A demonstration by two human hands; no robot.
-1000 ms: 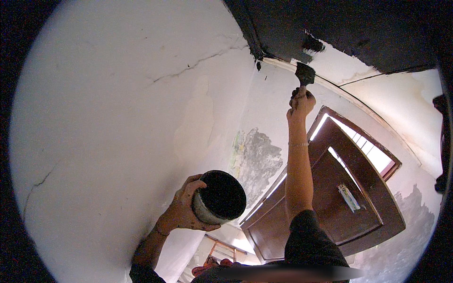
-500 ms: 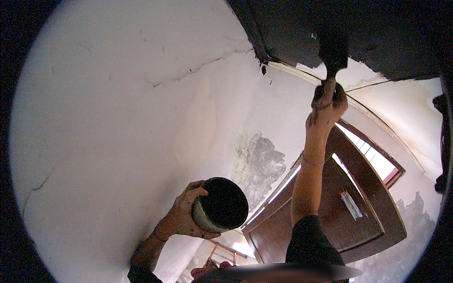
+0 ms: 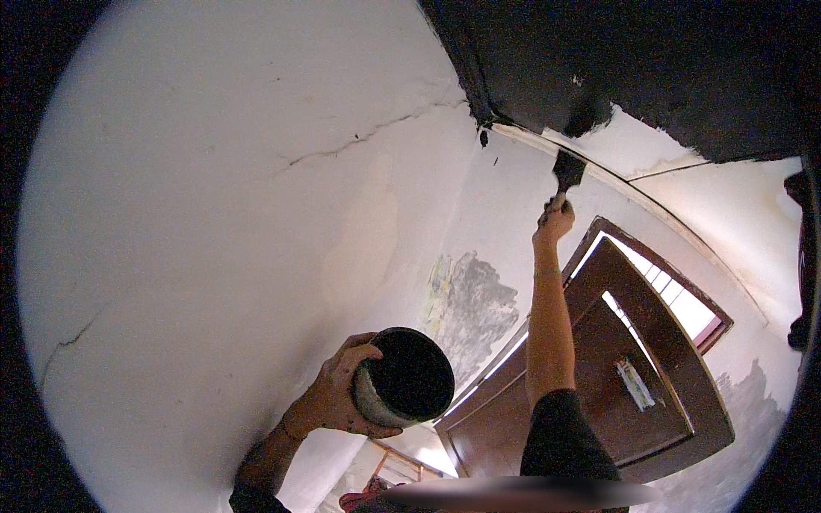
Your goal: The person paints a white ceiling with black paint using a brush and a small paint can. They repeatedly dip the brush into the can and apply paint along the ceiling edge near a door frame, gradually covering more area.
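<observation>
My left hand (image 3: 335,395) wraps round the side of a round paint pot (image 3: 372,403) with a dark inside and a smeared grey outer wall. At the end of my raised arm, my right hand (image 3: 556,220) grips the handle of a wide paintbrush (image 3: 569,169) with black bristles pointing up. The brush shows in front of the white wall, just below the ceiling edge; whether it touches cannot be told. Above it spreads black paint (image 3: 684,68) on the ceiling. A pale ceiling patch (image 3: 637,141) borders its ragged edge.
A large white wall (image 3: 214,214) with cracks fills the left side. Beyond my right arm is a brown wooden door (image 3: 556,419), near a bright window opening (image 3: 680,295). A grey stained patch (image 3: 479,295) marks the far wall. Low down shows a wooden frame (image 3: 398,466).
My right hand and the brush have come down and away from the black ceiling area, slightly left. A fresh dark stroke shows there. My left hand still holds the pot in nearly the same place.
</observation>
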